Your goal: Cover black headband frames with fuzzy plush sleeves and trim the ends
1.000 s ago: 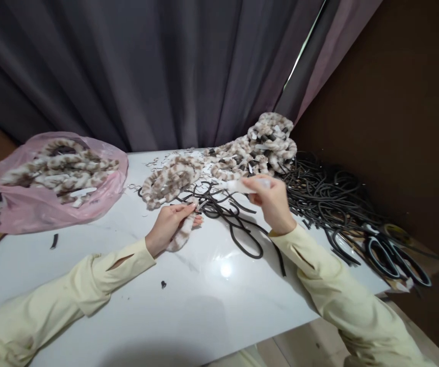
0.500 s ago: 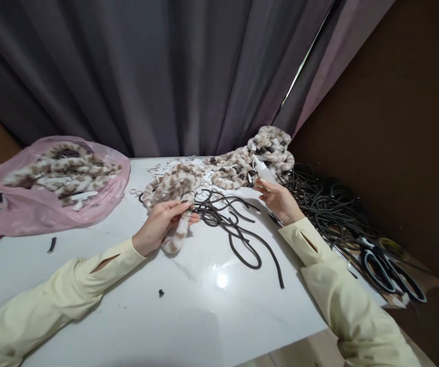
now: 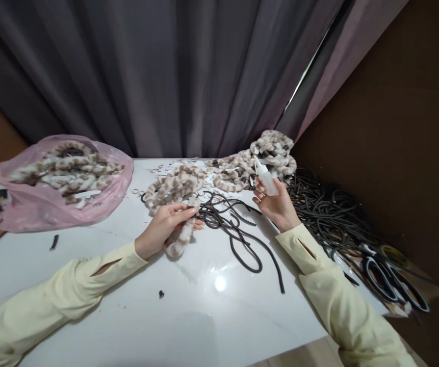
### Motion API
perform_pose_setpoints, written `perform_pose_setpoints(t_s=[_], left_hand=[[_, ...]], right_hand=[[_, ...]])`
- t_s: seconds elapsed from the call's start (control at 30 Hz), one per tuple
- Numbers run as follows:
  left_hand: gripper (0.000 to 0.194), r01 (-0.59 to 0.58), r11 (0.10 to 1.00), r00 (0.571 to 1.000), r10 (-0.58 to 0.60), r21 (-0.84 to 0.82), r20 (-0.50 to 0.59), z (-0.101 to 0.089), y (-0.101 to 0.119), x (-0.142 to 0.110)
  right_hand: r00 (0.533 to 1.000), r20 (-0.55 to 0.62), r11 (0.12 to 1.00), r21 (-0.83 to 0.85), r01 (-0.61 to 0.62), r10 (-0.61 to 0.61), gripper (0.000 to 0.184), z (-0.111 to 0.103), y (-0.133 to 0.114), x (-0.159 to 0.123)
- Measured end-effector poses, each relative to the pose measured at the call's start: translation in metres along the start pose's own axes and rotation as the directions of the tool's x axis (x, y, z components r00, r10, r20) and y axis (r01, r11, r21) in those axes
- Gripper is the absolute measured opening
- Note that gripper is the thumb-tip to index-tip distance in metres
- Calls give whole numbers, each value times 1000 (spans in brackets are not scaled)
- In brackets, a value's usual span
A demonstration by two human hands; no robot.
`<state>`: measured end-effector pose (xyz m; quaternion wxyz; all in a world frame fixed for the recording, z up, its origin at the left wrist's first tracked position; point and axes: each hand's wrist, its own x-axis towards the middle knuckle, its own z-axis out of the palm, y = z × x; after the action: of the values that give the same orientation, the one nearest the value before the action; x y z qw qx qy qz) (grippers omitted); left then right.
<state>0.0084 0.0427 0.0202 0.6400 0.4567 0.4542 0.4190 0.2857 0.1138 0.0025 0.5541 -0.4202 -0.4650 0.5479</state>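
Note:
My left hand (image 3: 165,226) is closed on a fluffy white-and-brown strap (image 3: 179,239), pinching it between thumb and fingers near the table's middle. Fluffy coils of the same stuff (image 3: 175,181) lie just behind that hand. Black cords (image 3: 238,232) spread out to the right of its fingertips; whether the fingers also grip a cord end, I cannot tell. My right hand (image 3: 278,206) holds a small translucent white squeeze bottle (image 3: 265,179) with a pointed nozzle, tilted up to the left. Its fingers wrap round the bottle's lower part.
A pink plastic bag (image 3: 108,206) of fluffy straps lies at the left. More fluffy braided pieces (image 3: 275,153) sit at the back right. A heap of black cords (image 3: 326,209) and large scissors (image 3: 391,280) lie at the right edge. Small metal rings lie near the curtain (image 3: 188,76).
My right hand has turned and the squeeze bottle now shows more fully in its grip, slightly lifted. My left hand has hardly moved. The whole view has shifted a little.

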Motion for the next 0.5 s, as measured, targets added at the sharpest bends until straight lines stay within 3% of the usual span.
perform_pose_setpoints(t_s=[0.3, 0.4, 0.5], left_hand=[[35, -38, 999, 999, 38, -7, 25, 0, 3, 0], [34, -26, 999, 999, 27, -25, 28, 1, 5, 0], [32, -18, 1000, 999, 18, -19, 43, 0, 7, -1]], right_hand=[[995, 39, 996, 6, 87, -87, 34, -2, 0, -3], [994, 36, 987, -123, 104, -100, 32, -6, 6, 1], [987, -83, 955, -275, 111, -139, 36, -14, 17, 8]])
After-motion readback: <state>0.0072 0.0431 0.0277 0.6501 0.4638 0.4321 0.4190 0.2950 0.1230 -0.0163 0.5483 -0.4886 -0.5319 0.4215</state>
